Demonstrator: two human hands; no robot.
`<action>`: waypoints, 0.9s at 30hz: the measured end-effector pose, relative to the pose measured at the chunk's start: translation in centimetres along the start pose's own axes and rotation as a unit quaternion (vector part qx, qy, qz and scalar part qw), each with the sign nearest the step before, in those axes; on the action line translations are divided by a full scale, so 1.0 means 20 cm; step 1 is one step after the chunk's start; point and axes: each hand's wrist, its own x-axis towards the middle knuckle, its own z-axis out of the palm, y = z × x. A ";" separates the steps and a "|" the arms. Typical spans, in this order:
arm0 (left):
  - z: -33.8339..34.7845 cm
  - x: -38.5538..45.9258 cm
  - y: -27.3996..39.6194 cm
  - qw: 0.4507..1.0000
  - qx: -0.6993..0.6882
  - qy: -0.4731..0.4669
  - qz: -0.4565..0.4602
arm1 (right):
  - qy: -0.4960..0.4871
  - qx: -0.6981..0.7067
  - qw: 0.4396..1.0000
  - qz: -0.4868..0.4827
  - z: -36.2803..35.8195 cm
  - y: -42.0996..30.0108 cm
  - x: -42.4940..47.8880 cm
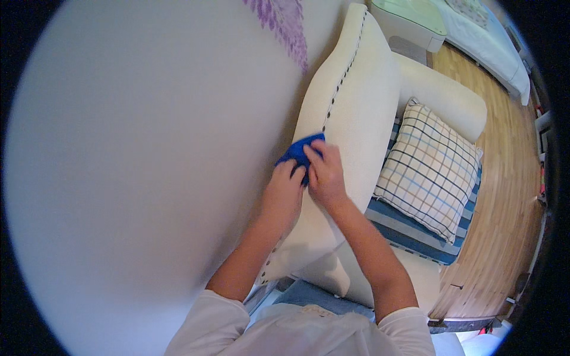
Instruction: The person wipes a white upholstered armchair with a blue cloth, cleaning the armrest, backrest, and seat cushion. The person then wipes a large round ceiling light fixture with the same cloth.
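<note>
Both my hands are on a blue cloth (299, 151) at the top of the backrest of a cream upholstered armchair (360, 107). The fingers of my left hand (284, 189) grip the cloth's lower edge near the wall. My right hand (327, 171) holds its right side, thumb and fingers bent over it. A row of dark studs runs along the backrest's top edge above and below my hands. Part of the cloth is hidden under my fingers.
A checked cushion (429, 171) lies on a striped blue seat pad (401, 222). The wall (133, 155) with a purple plant decoration (285, 31) stands close on the left. A white cabinet with a green top (414, 15) and a bed (485, 53) are beyond the chair, over wooden flooring (503, 178).
</note>
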 end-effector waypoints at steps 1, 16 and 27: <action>0.01 -0.02 0.01 1.000 0.009 0.015 0.003 | -0.006 0.007 1.000 0.004 -0.01 -0.03 -0.02; 0.06 0.70 0.08 0.972 0.051 0.192 0.126 | 0.062 -0.098 0.991 0.071 -0.02 0.48 0.50; 0.18 0.16 0.09 0.960 0.201 0.105 0.164 | -0.016 -0.022 0.999 0.018 -0.12 0.23 0.06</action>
